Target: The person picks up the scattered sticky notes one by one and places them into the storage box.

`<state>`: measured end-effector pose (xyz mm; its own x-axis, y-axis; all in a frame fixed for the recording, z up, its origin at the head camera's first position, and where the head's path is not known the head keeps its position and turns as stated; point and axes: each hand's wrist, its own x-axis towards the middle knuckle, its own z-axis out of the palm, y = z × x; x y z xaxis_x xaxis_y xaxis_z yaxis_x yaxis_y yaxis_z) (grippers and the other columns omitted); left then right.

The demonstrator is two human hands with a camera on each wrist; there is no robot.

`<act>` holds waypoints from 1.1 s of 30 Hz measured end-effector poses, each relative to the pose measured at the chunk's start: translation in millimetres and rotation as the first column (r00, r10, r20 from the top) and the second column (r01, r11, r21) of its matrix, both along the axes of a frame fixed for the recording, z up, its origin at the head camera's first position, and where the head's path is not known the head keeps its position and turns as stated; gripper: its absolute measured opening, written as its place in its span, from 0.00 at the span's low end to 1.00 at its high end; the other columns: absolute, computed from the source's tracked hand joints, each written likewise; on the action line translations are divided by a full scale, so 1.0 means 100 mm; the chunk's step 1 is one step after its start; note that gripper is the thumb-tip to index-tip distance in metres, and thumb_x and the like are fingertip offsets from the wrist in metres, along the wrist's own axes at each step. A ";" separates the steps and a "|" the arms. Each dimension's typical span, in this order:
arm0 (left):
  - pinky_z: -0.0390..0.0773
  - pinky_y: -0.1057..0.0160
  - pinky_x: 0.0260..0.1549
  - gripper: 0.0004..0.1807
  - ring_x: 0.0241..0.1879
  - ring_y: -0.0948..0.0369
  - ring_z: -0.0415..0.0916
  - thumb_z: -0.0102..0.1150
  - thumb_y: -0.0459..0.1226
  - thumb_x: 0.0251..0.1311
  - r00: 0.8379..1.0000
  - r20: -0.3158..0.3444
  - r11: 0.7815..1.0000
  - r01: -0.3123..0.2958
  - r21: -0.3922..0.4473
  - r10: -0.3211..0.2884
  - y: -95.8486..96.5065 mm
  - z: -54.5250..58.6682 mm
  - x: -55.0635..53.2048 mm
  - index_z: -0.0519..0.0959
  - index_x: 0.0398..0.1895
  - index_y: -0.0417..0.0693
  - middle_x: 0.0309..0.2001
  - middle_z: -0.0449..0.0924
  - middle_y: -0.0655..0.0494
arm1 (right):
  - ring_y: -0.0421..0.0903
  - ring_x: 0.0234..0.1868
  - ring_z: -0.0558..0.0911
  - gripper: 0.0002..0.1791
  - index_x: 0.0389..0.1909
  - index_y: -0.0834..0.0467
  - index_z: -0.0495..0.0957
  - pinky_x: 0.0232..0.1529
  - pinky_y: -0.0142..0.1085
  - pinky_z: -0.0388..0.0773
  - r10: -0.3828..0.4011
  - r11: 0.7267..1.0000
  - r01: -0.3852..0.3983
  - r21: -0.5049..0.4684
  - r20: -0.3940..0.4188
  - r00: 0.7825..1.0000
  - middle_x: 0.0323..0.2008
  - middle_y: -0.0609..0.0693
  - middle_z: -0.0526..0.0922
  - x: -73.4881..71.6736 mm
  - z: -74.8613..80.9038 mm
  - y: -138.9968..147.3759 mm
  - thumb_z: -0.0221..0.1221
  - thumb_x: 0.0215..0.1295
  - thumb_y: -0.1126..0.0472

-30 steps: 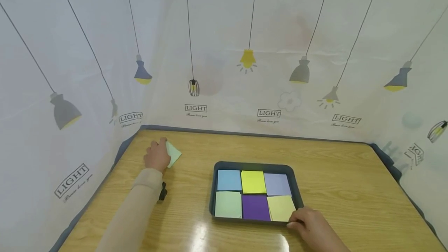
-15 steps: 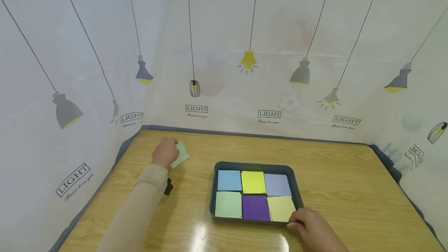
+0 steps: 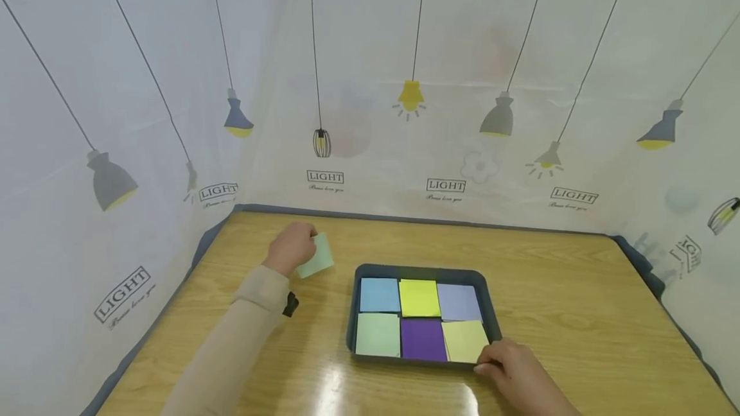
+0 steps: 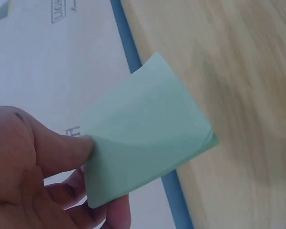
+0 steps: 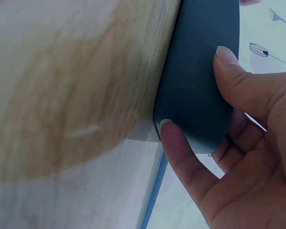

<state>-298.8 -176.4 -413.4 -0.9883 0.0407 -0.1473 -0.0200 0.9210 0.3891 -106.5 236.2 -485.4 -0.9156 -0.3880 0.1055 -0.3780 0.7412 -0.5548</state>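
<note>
My left hand [image 3: 291,249] pinches a pale green sticky note pad [image 3: 319,258] by one edge, left of the tray. In the left wrist view the thumb lies on the top face of the pad [image 4: 138,129], with fingers underneath; it is held off the table. My right hand [image 3: 520,374] grips the near right corner of a dark blue-grey tray [image 3: 424,271]. The right wrist view shows thumb and fingers on the outer wall of the tray [image 5: 195,71]. Inside lie sticky note stacks in two rows: blue [image 3: 379,294], yellow [image 3: 419,298], lavender [image 3: 459,302], mint green [image 3: 378,334], purple [image 3: 423,339] and cream [image 3: 465,341].
The tray stands on a wood-grain table [image 3: 555,281]. A pale sheet [image 3: 370,50] printed with hanging lamps rises along the back and both sides, with a blue-grey border at the table's edges. A small black object [image 3: 291,305] sits at my left wrist.
My left hand has moved right, toward the tray, carrying the green sticky note pad. My right hand stays at the tray's corner, and the tray keeps its place.
</note>
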 end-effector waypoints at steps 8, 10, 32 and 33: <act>0.81 0.49 0.51 0.20 0.54 0.51 0.79 0.45 0.32 0.70 0.990 -0.054 0.991 0.132 -0.003 -0.132 0.21 0.11 0.09 0.80 0.60 0.41 0.62 0.80 0.44 | 0.27 0.29 0.70 0.05 0.27 0.47 0.84 0.30 0.30 0.72 -0.017 1.000 0.017 0.012 0.031 0.999 0.26 0.34 0.80 -0.01 0.02 -0.01 0.68 0.61 0.58; 0.81 0.51 0.50 0.19 0.51 0.52 0.79 0.46 0.32 0.71 0.987 -0.064 0.989 0.145 -0.006 -0.145 0.27 0.14 0.12 0.80 0.60 0.41 0.60 0.81 0.45 | 0.27 0.29 0.71 0.05 0.27 0.47 0.84 0.31 0.30 0.72 -0.019 1.000 0.019 0.014 0.024 1.000 0.26 0.34 0.80 -0.01 0.02 -0.01 0.69 0.61 0.58; 0.81 0.54 0.46 0.13 0.43 0.57 0.78 0.51 0.31 0.72 0.941 -0.023 0.941 0.339 0.002 -0.339 0.70 0.28 0.40 0.84 0.51 0.43 0.51 0.84 0.49 | 0.28 0.30 0.73 0.06 0.26 0.46 0.84 0.31 0.31 0.75 -0.007 0.999 0.008 0.031 -0.032 0.999 0.27 0.34 0.81 0.00 0.00 -0.01 0.70 0.59 0.59; 0.81 0.54 0.47 0.13 0.44 0.56 0.78 0.51 0.31 0.72 0.939 -0.015 0.939 0.345 0.002 -0.345 0.71 0.28 0.41 0.84 0.51 0.43 0.51 0.84 0.49 | 0.28 0.30 0.73 0.06 0.26 0.46 0.84 0.31 0.31 0.75 -0.008 1.000 0.009 0.030 -0.033 0.999 0.27 0.34 0.81 0.00 0.00 -0.01 0.70 0.59 0.59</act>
